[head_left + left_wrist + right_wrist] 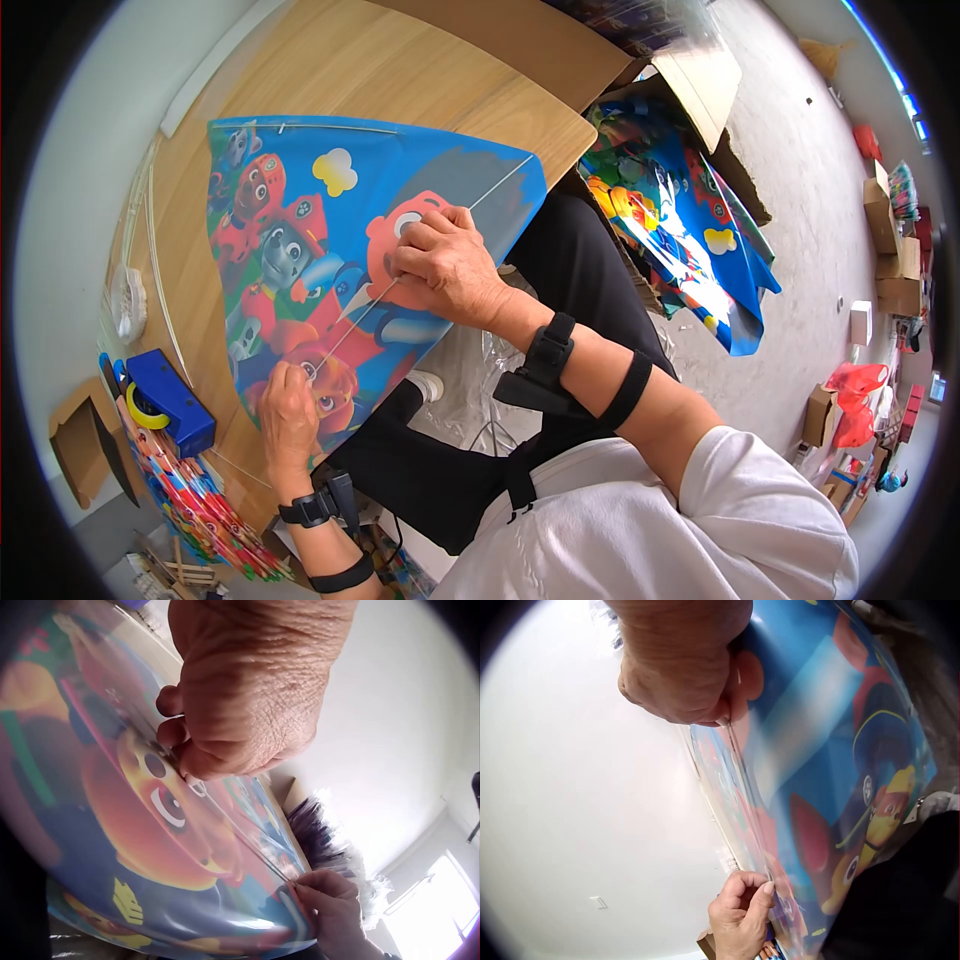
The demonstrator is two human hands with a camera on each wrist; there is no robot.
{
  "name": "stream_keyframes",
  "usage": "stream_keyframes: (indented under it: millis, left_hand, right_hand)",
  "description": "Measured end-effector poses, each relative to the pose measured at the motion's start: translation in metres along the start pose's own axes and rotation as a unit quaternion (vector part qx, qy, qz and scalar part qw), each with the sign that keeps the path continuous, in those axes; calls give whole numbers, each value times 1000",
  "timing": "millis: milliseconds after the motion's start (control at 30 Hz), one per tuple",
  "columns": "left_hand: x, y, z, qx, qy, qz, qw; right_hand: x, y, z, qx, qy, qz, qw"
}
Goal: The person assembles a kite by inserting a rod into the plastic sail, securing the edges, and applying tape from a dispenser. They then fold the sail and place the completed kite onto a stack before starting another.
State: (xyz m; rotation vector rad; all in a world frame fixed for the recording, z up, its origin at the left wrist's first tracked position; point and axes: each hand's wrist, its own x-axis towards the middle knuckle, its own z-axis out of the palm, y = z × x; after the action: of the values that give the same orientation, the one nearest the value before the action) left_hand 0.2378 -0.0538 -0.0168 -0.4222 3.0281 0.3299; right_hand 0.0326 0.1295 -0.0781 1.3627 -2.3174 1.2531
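Note:
A blue cartoon-printed sheet (375, 185), triangular like a kite, lies over the wooden table and hangs past its near edge. Across it runs a thin white rod (348, 332), with a fold of the sheet along it. My left hand (288, 415) pinches the rod near its lower-left end. Farther up, my right hand (450, 265) grips the same rod, its fingers curled down over the printed face. In the left wrist view the left fingertips (191, 776) press at the rod. The right wrist view has the rod (742, 769) stretching between both hands.
To the left on the table (400, 60) stands a blue tape dispenser (175, 400), beside a stack of printed rolls (205, 500). Long white rods (155, 230) lie along the table's left side. At right, an open carton (745, 190) holds more printed sheets (660, 215).

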Motion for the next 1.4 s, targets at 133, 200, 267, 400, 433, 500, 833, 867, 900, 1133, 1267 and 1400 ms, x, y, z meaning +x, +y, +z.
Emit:
stream_keyframes:
  millis: [133,200,267,400,433,500,833,867,900,1133,1267,1400]
  left_hand:
    - [1,2,0,-5,4,-7,1000]
    - [3,2,0,-1,3,-4,1000]
    - [3,2,-1,3,3,-1,1000]
    - [4,4,-3,-11,5,-2,1000]
    - [4,6,-4,-17,8,-2,1000]
    - [5,5,-3,-19,12,-5,1000]
    - [-1,8,1,-21,54,-30,998]
    - [-3,11,4,-20,53,-34,998]
    - [-5,13,7,-10,82,-37,996]
    - [-38,25,13,-14,238,-74,968]
    - [-104,-3,17,-36,303,-298,904]
    - [-176,-21,22,8,283,-432,856]
  right_hand:
    - [-1,2,0,-16,-14,0,1000]
    - [-1,2,0,-13,-18,5,1000]
    - [-1,2,1,-8,-23,9,1000]
    - [1,-1,-2,8,-8,2,1000]
    - [1,-2,-5,26,-13,8,1000]
    - [2,-1,-6,24,-14,4,1000]
    - [2,1,0,21,-19,-14,1000]
    - [2,0,-1,16,-20,-9,1000]
    - [2,0,-1,11,-21,-4,1000]
    - [5,-2,-7,42,31,-9,999]
    - [8,-18,-18,121,36,12,992]
    - [3,-56,-17,236,-63,69,967]
